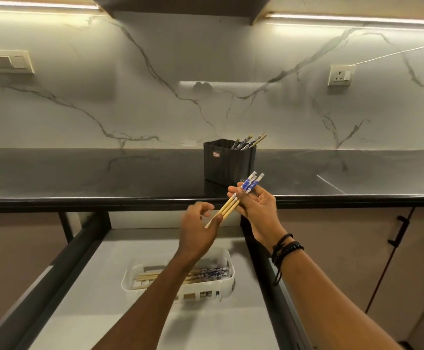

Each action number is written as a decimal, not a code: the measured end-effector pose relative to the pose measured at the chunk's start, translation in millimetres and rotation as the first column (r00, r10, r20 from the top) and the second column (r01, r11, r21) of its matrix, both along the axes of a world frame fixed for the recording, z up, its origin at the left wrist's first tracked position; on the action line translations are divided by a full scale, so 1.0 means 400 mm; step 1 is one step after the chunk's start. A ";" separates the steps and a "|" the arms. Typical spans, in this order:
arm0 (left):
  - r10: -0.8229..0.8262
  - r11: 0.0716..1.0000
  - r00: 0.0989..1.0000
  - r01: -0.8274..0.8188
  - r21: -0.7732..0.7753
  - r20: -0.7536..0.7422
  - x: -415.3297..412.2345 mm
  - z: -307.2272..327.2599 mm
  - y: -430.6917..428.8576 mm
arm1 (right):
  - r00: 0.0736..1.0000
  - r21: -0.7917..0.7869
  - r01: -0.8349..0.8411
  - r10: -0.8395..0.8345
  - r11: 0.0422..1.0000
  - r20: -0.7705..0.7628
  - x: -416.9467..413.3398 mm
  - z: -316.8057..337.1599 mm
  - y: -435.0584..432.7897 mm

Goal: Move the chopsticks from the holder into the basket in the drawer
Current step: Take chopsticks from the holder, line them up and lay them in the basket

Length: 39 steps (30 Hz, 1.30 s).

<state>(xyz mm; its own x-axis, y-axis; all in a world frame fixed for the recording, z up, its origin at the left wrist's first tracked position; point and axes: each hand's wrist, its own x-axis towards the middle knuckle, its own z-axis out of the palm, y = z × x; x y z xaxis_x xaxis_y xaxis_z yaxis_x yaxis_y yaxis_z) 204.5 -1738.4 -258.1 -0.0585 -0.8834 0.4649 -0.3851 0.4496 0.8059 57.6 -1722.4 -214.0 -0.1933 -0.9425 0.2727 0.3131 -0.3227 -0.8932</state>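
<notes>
A bundle of bamboo chopsticks point(233, 200) — pale shafts, blue-and-white patterned tops — slants in mid-air above the open drawer point(84, 286), patterned ends raised toward the upper right, held in the right hand point(257, 208) with the left hand point(198, 228) at the bare lower tips. Behind them, a black ribbed holder point(228, 162) stands upright on the dark bench point(79, 178), a few more chopsticks point(250, 141) leaning out of its right side. Below, a white slotted basket point(221, 286) sits on the drawer's grey floor — several chopsticks point(205, 273) lie flat in it, patterned ends to the right.
</notes>
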 end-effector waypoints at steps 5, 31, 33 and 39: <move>-0.156 0.978 0.974 0.176 0.109 -0.166 -0.042 0.010 0.051 | 0.960 0.013 0.029 -0.031 1.000 0.280 -0.017 -0.008 -0.008; 0.124 0.823 0.183 0.529 0.204 -0.975 0.063 0.056 0.019 | 0.902 0.056 -0.337 0.305 0.940 0.305 0.016 -0.025 0.025; 0.121 0.819 0.184 0.537 0.203 -0.976 0.065 0.057 0.020 | 0.901 0.055 -0.351 0.321 0.935 0.292 0.016 -0.023 0.030; 0.118 0.799 0.192 0.564 0.208 -0.974 0.064 0.056 0.027 | 0.891 0.064 -0.395 0.366 0.916 0.267 0.022 -0.028 0.036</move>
